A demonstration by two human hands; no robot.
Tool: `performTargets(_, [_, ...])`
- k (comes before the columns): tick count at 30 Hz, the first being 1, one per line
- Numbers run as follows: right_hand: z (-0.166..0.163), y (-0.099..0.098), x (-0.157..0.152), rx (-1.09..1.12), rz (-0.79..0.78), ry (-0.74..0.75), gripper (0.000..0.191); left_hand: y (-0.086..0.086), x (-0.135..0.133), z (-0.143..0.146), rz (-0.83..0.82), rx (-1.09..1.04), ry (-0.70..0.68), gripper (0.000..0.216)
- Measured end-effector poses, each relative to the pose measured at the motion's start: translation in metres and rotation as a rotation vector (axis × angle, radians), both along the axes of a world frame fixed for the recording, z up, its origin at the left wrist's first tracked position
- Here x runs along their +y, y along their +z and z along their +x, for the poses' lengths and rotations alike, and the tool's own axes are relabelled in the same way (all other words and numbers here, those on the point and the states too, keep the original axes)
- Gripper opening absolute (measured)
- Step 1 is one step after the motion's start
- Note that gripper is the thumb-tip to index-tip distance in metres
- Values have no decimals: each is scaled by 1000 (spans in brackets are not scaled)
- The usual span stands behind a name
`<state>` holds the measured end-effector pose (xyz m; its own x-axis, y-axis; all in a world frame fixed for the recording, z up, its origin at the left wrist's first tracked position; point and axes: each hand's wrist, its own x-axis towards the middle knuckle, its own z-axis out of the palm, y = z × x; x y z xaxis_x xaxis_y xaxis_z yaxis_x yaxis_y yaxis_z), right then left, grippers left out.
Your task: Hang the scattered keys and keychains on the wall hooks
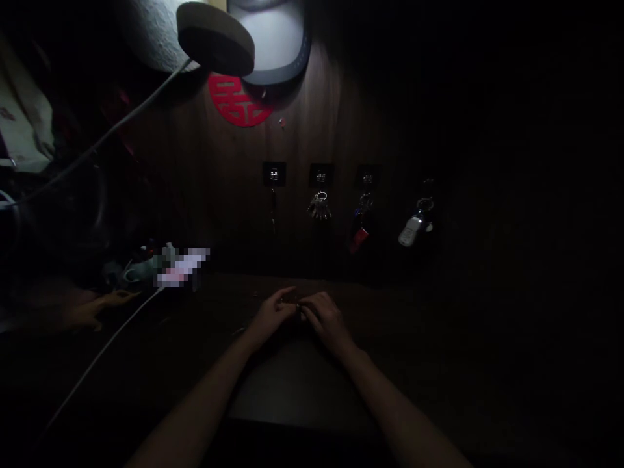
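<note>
Over a dark tabletop (292, 383), my left hand (273, 317) and my right hand (327, 317) meet with their fingertips close together. Both are closed at the fingers around something tiny that glints between them. Too dim and small to make out, it is mostly hidden by the fingers. The left thumb and index finger point to the right, and the right fingers bend down from the other side. A faint thin shiny thing (238, 331) lies beside my left wrist.
Behind, hooks hold a key bunch (320, 207), a red key tag (359, 238) and a silvery fob (412, 229). At left are a blurred-out screen (182, 268) with a white cable (112, 341) and another person's hand (110, 304). A round lamp-like disc (215, 40) hangs above.
</note>
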<state>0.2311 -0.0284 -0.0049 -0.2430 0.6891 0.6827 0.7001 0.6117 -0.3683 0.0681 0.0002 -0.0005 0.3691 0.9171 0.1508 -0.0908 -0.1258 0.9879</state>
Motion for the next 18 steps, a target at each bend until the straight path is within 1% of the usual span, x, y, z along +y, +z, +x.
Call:
performTargets(2, [0, 0, 0, 1, -6, -6, 19, 3, -3, -1, 3, 25, -24, 59])
performTargets(7, [0, 2, 0, 14, -4, -27, 18, 3, -3, -2, -3, -8, -32, 55])
performTargets(11, [0, 1, 0, 17, -4, -51, 17, 2, -1, -3, -6, 22, 18, 55])
performTargets(18, [-1, 3, -1, 12, -44, -59, 16, 10, -6, -3, 38, 46, 108, 45])
